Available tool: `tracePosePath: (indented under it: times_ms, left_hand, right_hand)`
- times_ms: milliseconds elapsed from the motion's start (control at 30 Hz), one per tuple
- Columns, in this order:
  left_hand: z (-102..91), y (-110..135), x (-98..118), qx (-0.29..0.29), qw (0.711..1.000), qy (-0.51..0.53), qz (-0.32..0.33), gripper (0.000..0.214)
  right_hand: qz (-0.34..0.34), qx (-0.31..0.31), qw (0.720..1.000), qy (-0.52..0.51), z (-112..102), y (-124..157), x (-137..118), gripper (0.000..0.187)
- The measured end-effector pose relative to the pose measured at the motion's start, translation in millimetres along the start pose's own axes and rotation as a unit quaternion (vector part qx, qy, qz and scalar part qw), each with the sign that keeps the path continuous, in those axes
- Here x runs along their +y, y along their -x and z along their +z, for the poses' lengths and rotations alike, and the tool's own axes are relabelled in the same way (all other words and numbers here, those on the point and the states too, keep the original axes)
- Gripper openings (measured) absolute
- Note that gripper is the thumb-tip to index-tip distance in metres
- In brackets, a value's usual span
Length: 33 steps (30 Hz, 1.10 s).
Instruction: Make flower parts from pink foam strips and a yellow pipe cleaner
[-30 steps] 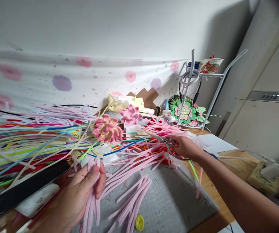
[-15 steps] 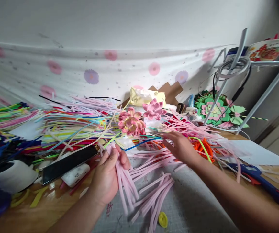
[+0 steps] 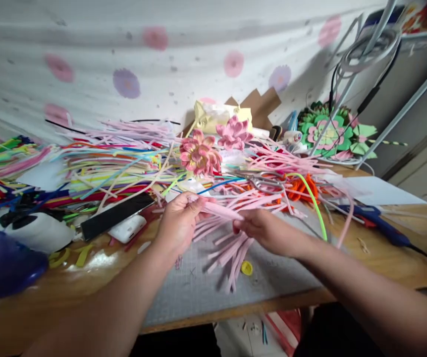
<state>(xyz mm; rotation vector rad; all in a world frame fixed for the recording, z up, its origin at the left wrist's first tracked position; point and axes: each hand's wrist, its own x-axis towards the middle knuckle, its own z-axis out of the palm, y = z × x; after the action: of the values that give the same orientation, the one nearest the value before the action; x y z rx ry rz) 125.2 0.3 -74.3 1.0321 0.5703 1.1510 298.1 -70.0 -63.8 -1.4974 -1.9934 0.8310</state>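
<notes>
A bundle of pale pink pipe cleaners (image 3: pixel 219 210) stretches between my two hands above the cutting mat. My left hand (image 3: pixel 180 218) is closed around one end of it, and my right hand (image 3: pixel 261 229) grips the other end. Below the bundle, more pink pipe cleaners (image 3: pixel 232 258) lie fanned out on the grey mat (image 3: pixel 273 277). A pair of scissors (image 3: pixel 267 182) rests on the pile just beyond my right hand. Two pink flowers, one with a yellow centre (image 3: pixel 200 152) and one plain pink (image 3: pixel 234 133), stand behind my hands.
Piles of coloured pipe cleaners (image 3: pixel 113 171) cover the back left. A black phone (image 3: pixel 117 215), a white case (image 3: pixel 128 228) and a purple object (image 3: pixel 5 263) lie left. A blue glue gun (image 3: pixel 380 223) is at right, near a metal rack (image 3: pixel 410 111). A yellow disc (image 3: pixel 246 268) sits on the mat.
My right hand has left the scissors on the pile and moved to the bundle's free end. The bundle, which hung down from my left hand, is now held sideways. The view has tilted down.
</notes>
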Motion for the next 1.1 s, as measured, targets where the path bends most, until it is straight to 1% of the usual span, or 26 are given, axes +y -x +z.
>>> tracePosePath:
  times_ms: [67, 100, 167, 200, 233, 267, 333, 367, 400, 433, 467, 533, 600, 667, 733, 767, 833, 867, 900, 967, 1033, 1100]
  left_hand:
    - [-0.9, -2.3, -4.0, -0.006, 0.999, -0.042, -0.032, 0.016]
    - [-1.6, -3.4, -5.2, 0.000, 0.998, -0.059, -0.037, 0.017]
    - [-4.4, -6.1, -6.2, 0.028, 0.996, -0.082, -0.028, 0.019]
    - [-6.5, -7.6, -6.5, 0.029, 0.992, -0.119, -0.020, 0.019]
    - [-8.8, -9.1, -7.3, 0.010, 0.984, -0.177, -0.014, 0.018]
    - [-11.0, -10.3, -8.8, -0.027, 0.969, -0.245, -0.013, 0.016]
    - [-13.7, -11.6, -14.1, -0.121, 0.918, -0.377, -0.016, 0.014]
    - [-13.9, -11.7, -17.5, -0.156, 0.894, -0.419, -0.011, 0.012]
    - [-13.3, -11.6, -21.1, -0.174, 0.882, -0.437, -0.002, 0.009]
    - [-12.0, -11.4, -24.5, -0.175, 0.879, -0.444, 0.011, 0.005]
    - [-10.2, -11.2, -27.6, -0.176, 0.872, -0.457, 0.029, 0.004]
    - [-5.9, -10.3, -32.3, -0.199, 0.843, -0.495, 0.072, 0.011]
    - [-2.2, -9.2, -35.7, -0.248, 0.794, -0.544, 0.112, 0.012]
    - [-0.9, -8.4, -37.8, -0.286, 0.743, -0.590, 0.134, 0.018]
    - [-3.1, -9.4, -38.1, -0.285, 0.720, -0.617, 0.138, 0.021]
    - [-5.5, -10.8, -37.4, -0.278, 0.715, -0.626, 0.139, 0.021]
    - [-11.8, -15.0, -34.5, -0.260, 0.712, -0.637, 0.141, 0.020]
    - [-14.9, -17.3, -32.6, -0.248, 0.711, -0.642, 0.144, 0.019]
    - [-17.5, -19.2, -30.6, -0.236, 0.709, -0.648, 0.145, 0.019]
    - [-18.9, -20.3, -27.5, -0.219, 0.705, -0.658, 0.148, 0.018]
    - [-14.1, -16.3, -26.3, -0.209, 0.709, -0.656, 0.155, 0.019]
    - [-4.5, -7.6, -27.6, -0.215, 0.726, -0.631, 0.170, 0.016]
  right_hand:
    - [-0.004, -0.016, 0.999, 0.043, -16.4, 8.5, 6.6, 0.028]
    - [-0.007, -0.024, 0.998, 0.059, -23.3, 13.0, 10.6, 0.028]
    - [-0.004, -0.032, 0.995, 0.090, -36.7, 22.8, 22.1, 0.027]
    - [0.002, -0.031, 0.994, 0.109, -43.9, 28.4, 29.9, 0.026]
    - [0.010, -0.030, 0.992, 0.125, -51.7, 34.5, 38.9, 0.025]
    - [0.019, -0.031, 0.989, 0.140, -59.9, 40.9, 48.4, 0.025]
    - [0.033, -0.032, 0.987, 0.156, -75.8, 53.8, 66.5, 0.025]
    - [0.040, -0.030, 0.986, 0.162, -82.5, 59.4, 73.9, 0.025]
    - [0.044, -0.026, 0.985, 0.164, -87.8, 64.0, 79.5, 0.025]
    - [0.046, -0.020, 0.985, 0.166, -91.1, 67.1, 83.2, 0.026]
    - [0.041, -0.015, 0.985, 0.166, -92.5, 68.7, 85.3, 0.025]
    - [0.026, -0.010, 0.987, 0.161, -89.2, 67.4, 85.2, 0.024]
    - [0.010, -0.014, 0.986, 0.167, -79.8, 61.7, 81.9, 0.023]
    - [-0.010, -0.034, 0.982, 0.187, -67.7, 54.2, 78.0, 0.021]
    - [-0.033, -0.049, 0.972, 0.229, -56.1, 47.2, 74.9, 0.020]
    - [-0.043, -0.051, 0.965, 0.253, -51.2, 44.3, 73.8, 0.025]
    - [-0.059, -0.038, 0.954, 0.292, -44.1, 39.6, 72.2, 0.044]
    - [-0.070, -0.030, 0.951, 0.301, -41.7, 37.7, 71.6, 0.049]
    - [-0.082, -0.024, 0.950, 0.302, -39.9, 36.1, 71.1, 0.047]
    - [-0.104, -0.018, 0.948, 0.301, -36.9, 33.5, 70.5, 0.030]
    - [-0.121, -0.019, 0.942, 0.311, -34.1, 31.7, 70.3, 0.014]
    - [-0.130, -0.015, 0.938, 0.322, -31.1, 30.9, 70.1, 0.014]
